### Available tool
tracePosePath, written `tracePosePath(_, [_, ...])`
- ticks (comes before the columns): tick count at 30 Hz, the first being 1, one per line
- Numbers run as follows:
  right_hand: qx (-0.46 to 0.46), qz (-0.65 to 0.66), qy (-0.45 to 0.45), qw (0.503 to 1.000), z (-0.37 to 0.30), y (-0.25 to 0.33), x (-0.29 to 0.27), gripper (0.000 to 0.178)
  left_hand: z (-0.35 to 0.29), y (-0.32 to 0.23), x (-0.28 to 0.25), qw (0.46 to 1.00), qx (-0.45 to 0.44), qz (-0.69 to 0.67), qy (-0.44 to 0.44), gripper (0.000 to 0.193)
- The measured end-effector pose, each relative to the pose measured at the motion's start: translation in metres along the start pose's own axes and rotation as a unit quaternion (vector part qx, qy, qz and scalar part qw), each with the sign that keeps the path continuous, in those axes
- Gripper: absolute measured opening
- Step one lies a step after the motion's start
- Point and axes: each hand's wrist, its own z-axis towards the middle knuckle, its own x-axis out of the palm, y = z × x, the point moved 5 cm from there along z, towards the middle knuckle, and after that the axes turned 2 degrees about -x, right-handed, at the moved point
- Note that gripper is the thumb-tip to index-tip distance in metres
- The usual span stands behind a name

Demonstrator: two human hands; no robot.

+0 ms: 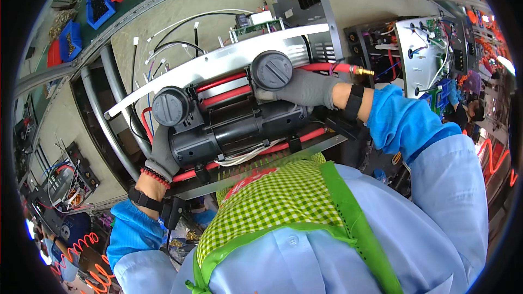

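Green-checked apron (278,196) up close, and just beyond it the black twin-capped unit (235,130), before a silver panel (223,59)! Left hand (162,155) curls around its left end, right hand (302,90) clasps its right, fingers partly hidden. Two-handed positioning, seemingly; next move calls for level support.

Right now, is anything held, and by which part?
The black unit, by its ends: left hand at the left end, right hand beside the right round cap. The exact grip is partly hidden.

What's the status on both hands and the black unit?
Left hand at left end of black unit; right hand beside right knob; grips partly hidden. Unit lies between hands. White wires along its near side.
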Motion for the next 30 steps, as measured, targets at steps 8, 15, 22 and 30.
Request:
tracePosePath(8, [0.072,0.008,0.029,0.997,-0.015,0.013,-0.012,0.087,-0.011,0.000,0.019,0.999,0.015,0.034,-0.035,0.041])
tracePosePath(15, [0.122,-0.015,0.042,0.992,-0.020,0.018,-0.009,0.073,-0.008,0.009,0.003,0.997,0.016,0.023,-0.078,0.050])
tracePosePath(22, [-0.082,-0.088,-0.036,0.992,0.008,-0.013,-0.006,0.072,-0.010,-0.003,0.026,0.996,0.026,0.064,-0.057,0.041])
tracePosePath(30, [0.049,-0.058,0.009,0.997,0.005,-0.013,-0.012,0.071,-0.003,-0.004,0.033,0.993,0.017,0.076,-0.085,0.040])
